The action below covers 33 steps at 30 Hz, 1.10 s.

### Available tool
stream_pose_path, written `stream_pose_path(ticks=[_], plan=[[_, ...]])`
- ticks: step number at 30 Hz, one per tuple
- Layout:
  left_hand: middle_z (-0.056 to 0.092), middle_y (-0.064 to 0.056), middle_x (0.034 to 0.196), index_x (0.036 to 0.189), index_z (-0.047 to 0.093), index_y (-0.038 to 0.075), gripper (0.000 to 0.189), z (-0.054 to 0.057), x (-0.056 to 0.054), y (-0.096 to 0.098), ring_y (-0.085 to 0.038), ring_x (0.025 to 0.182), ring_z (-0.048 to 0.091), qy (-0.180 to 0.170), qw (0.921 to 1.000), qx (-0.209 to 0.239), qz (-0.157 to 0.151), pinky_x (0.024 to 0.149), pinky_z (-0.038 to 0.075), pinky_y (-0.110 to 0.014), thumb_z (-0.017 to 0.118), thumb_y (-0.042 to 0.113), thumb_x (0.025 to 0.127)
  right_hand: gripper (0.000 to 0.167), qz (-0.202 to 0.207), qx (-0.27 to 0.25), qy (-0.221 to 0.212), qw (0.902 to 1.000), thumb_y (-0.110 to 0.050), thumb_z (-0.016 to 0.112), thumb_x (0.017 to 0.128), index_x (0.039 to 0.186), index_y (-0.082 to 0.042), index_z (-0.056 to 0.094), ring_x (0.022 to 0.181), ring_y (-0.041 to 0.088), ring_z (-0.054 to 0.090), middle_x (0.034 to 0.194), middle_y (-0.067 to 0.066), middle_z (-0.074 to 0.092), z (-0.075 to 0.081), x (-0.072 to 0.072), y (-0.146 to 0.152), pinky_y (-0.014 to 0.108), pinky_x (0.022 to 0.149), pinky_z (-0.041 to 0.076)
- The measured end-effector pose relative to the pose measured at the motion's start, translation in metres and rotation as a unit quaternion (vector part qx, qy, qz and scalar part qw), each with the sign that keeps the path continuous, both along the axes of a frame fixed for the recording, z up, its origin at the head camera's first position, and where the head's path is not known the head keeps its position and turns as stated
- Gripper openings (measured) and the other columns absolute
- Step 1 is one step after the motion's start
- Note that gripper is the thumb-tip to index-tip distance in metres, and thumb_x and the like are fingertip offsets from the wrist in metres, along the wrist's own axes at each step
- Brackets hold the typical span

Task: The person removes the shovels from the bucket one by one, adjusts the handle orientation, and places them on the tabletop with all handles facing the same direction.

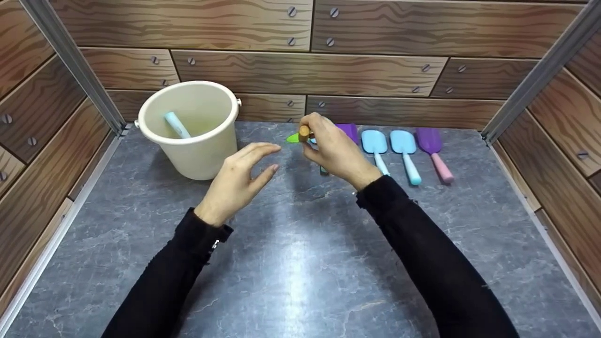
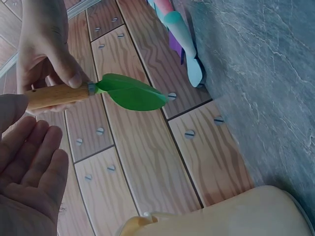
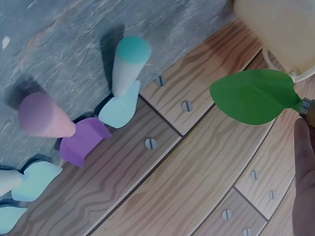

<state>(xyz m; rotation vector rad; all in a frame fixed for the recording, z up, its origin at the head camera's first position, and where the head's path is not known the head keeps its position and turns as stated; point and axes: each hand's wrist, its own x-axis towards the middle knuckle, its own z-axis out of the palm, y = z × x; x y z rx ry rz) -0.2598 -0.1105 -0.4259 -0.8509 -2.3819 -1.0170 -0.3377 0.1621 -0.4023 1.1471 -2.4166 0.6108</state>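
Observation:
My right hand (image 1: 335, 148) grips the wooden handle (image 2: 61, 95) of a small garden trowel, held up above the table. The trowel's leaf-shaped green blade (image 3: 253, 96) points toward the back wall, away from me. To its left, my left hand (image 1: 237, 176) is raised with fingers extended and thumb apart, holding nothing. In the left wrist view the left palm (image 2: 29, 189) faces up close to the handle's end; the head view shows a gap between them. Part of the handle is hidden behind the right fingers.
A cream bucket (image 1: 202, 162) stands at the back left, with a light-blue handle (image 1: 177, 125) sticking up inside. Along the back right lie toy shovels: two light-blue ones (image 1: 374, 142), a purple one with a pink handle (image 1: 428, 140), and others partly behind my right hand. Wood-patterned walls surround the table.

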Motion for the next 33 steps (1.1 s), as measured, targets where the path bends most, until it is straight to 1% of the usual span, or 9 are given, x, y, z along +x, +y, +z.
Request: stream_pose_path(ticks=[4,10,14,18,21,24,29,33], plan=[[0.078,-0.012,0.154,0.154,0.074,0.005,0.041,-0.003,-0.001,0.0,-0.03,0.148,0.075,-0.011,0.9997,-0.019,0.004,0.129,0.061,-0.042,0.078,0.019,0.116,0.034,-0.012,-0.002,-0.025,0.9996,-0.001,0.072,0.114,0.142,-0.002,0.053,0.127,0.035,0.076,0.127,0.018,0.072,-0.001,-0.006,0.002,0.042,0.11,0.07],[0.076,-0.014,0.159,0.158,0.071,0.006,0.045,-0.007,-0.002,0.001,-0.032,0.149,0.074,-0.028,0.9979,-0.058,0.005,0.129,0.061,-0.047,0.077,0.019,0.116,0.037,-0.023,-0.007,-0.055,0.9982,-0.003,0.072,0.115,0.147,-0.001,0.055,0.131,0.035,0.076,0.132,0.018,0.072,-0.005,-0.016,0.002,0.046,0.114,0.07],[0.074,-0.014,0.163,0.161,0.069,0.006,0.047,-0.01,-0.003,0.002,-0.033,0.153,0.072,-0.04,0.9961,-0.079,0.001,0.131,0.06,-0.048,0.075,0.021,0.117,0.039,-0.045,-0.006,-0.07,0.9965,-0.006,0.074,0.115,0.149,-0.002,0.057,0.133,0.035,0.077,0.137,0.018,0.071,-0.006,-0.021,0.002,0.045,0.114,0.07],[0.071,-0.014,0.166,0.164,0.066,0.007,0.05,-0.012,-0.005,0.002,-0.033,0.156,0.07,-0.052,0.9938,-0.098,0.0,0.133,0.058,-0.049,0.075,0.022,0.118,0.036,-0.067,0.003,-0.076,0.9948,-0.01,0.076,0.115,0.148,-0.004,0.061,0.13,0.035,0.078,0.137,0.017,0.073,-0.01,-0.026,0.0,0.045,0.112,0.07],[0.07,-0.014,0.167,0.165,0.065,0.007,0.052,-0.014,-0.006,0.002,-0.033,0.156,0.069,-0.056,0.9926,-0.108,-0.001,0.133,0.058,-0.048,0.076,0.022,0.117,0.035,-0.073,0.008,-0.081,0.994,-0.011,0.077,0.115,0.146,-0.005,0.063,0.13,0.036,0.078,0.136,0.016,0.073,-0.013,-0.029,-0.002,0.045,0.112,0.069],[0.07,-0.014,0.166,0.165,0.064,0.007,0.052,-0.017,-0.008,0.001,-0.033,0.155,0.07,-0.053,0.9924,-0.111,-0.004,0.133,0.059,-0.048,0.076,0.023,0.117,0.034,-0.076,0.012,-0.086,0.9934,-0.012,0.078,0.114,0.145,-0.007,0.065,0.13,0.035,0.078,0.135,0.014,0.074,-0.018,-0.032,-0.003,0.046,0.113,0.069],[0.07,-0.015,0.167,0.166,0.063,0.007,0.055,-0.02,-0.009,0.001,-0.034,0.155,0.069,-0.054,0.9919,-0.114,-0.011,0.133,0.058,-0.05,0.078,0.021,0.115,0.031,-0.075,0.003,-0.091,0.9931,-0.011,0.079,0.113,0.142,-0.008,0.068,0.132,0.033,0.079,0.133,0.012,0.076,-0.026,-0.035,-0.003,0.045,0.113,0.069],[0.067,-0.016,0.169,0.168,0.06,0.007,0.059,-0.022,-0.011,0.0,-0.035,0.158,0.067,-0.067,0.99,-0.124,-0.015,0.136,0.056,-0.051,0.08,0.021,0.114,0.022,-0.071,-0.002,-0.089,0.9935,-0.01,0.077,0.114,0.134,-0.009,0.069,0.13,0.032,0.08,0.128,0.011,0.078,-0.032,-0.038,-0.005,0.045,0.11,0.07]])
